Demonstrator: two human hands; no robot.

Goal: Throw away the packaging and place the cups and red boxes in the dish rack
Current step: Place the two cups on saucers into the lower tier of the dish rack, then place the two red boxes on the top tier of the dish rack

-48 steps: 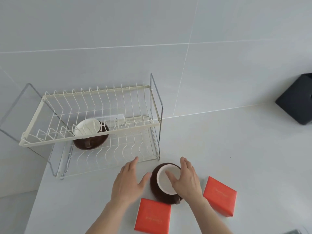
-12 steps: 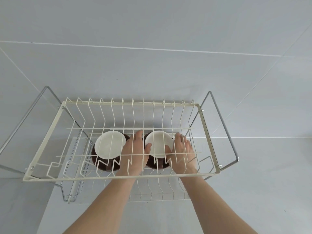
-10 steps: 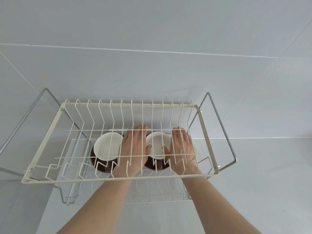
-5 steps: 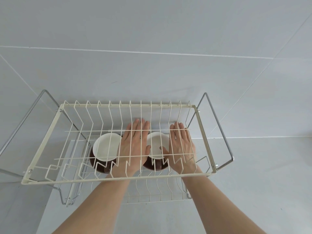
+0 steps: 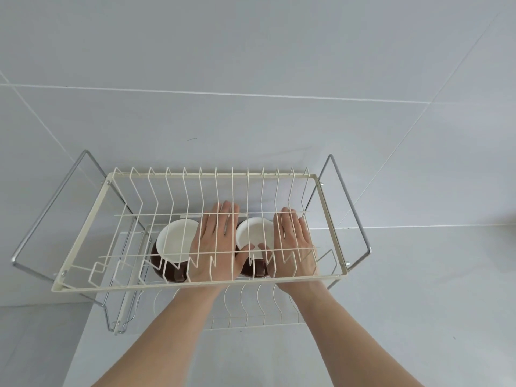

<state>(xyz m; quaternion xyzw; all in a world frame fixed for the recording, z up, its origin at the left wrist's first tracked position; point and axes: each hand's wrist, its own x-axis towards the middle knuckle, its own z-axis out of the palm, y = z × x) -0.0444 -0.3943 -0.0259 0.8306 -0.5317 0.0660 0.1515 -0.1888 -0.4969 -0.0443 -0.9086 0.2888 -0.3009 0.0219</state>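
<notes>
The two-tier white wire dish rack [image 5: 125, 285] stands against the tiled wall. Two brown cups with white insides sit on its lower tier, seen through the upper tier's wires. The left cup [image 5: 174, 241] stands alone. The right cup [image 5: 252, 233] sits between my hands. My left hand [image 5: 215, 244] lies flat to its left, and my right hand [image 5: 293, 241] lies flat to its right. Fingers of both hands are stretched out, and both thumbs touch the cup's front rim. No red boxes or packaging are in view.
The rack's chrome side frames [image 5: 351, 208] stick out to the left and right. The pale countertop [image 5: 418, 303] spreads to the right and in front of the rack. The wall behind is grey tile.
My hands carried the second cup from the counter into the rack's lower tier, next to the first cup. In the last second my curled fingers straightened and slid forward past the cup.
</notes>
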